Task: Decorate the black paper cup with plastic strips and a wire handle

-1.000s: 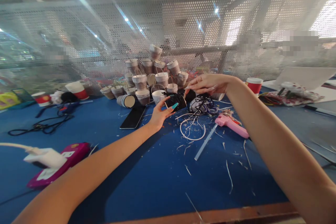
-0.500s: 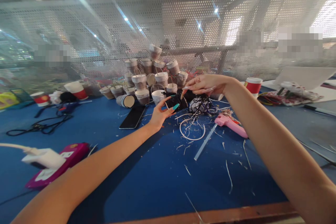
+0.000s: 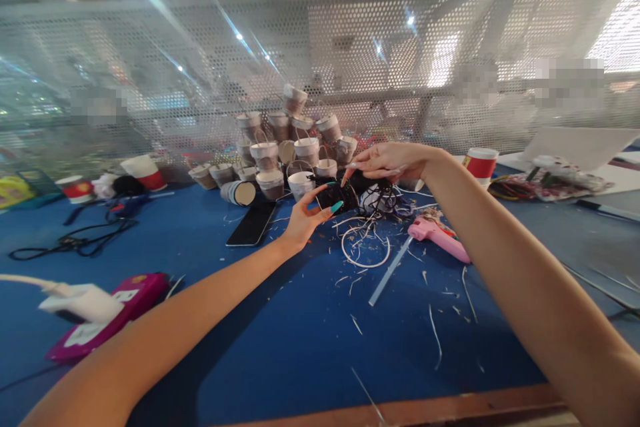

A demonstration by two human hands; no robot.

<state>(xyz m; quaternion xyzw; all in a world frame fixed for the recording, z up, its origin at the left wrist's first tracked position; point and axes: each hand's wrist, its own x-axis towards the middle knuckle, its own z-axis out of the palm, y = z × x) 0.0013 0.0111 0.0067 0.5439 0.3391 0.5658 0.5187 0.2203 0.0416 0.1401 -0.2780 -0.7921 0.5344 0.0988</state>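
Observation:
My left hand [image 3: 300,221], with teal nails, is closed around a small dark object [image 3: 339,199] covered in black yarn. Its thumb lies across the near side. From the right, my right hand [image 3: 387,161] bends over the object with its fingertips down at the black yarn [image 3: 369,181]; the exact hold is partly hidden. A tangle of black and white cord [image 3: 380,199] lies on the table beneath that hand. Behind both hands stands a stack of small grey-and-white buckets [image 3: 307,149], some with thin handles.
A pink glue gun [image 3: 440,240] with a clear glue stick [image 3: 391,271] lies to the right among cord scraps. To the left are a black phone [image 3: 251,225] and a purple power strip [image 3: 145,290]. Red-and-white cups [image 3: 481,165] stand at both sides before a perforated metal screen [image 3: 200,73].
My right fingertips have shifted slightly left over the dark object, and my left thumb has moved a little. The view has drifted slightly; otherwise things stand as before.

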